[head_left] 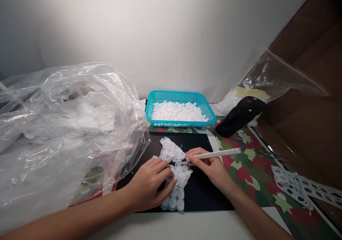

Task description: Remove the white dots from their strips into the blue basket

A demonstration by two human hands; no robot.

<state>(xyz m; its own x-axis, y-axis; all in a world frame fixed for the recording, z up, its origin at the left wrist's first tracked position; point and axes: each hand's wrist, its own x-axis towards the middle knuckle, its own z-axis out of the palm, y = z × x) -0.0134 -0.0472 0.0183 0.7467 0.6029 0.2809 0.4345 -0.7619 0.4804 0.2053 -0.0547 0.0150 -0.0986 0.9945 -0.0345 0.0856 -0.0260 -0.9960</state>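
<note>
My left hand lies with curled fingers on a translucent white plastic sheet of round caps, its thumb and fingertips at the sheet's left edge. Between the fingers and thumb of my right hand is a slim white-handled tool, slanting up to the right. The tool's tip is at the sheet's upper part, too small to make out clearly. Sheet pieces overlap, with rows of raised round caps, on a black mat.
Behind the mat, a turquoise basket holds many loose white discs. A large clear plastic bag with white pieces fills the left. To the right are a black object, punched-out plastic strips and cardboard.
</note>
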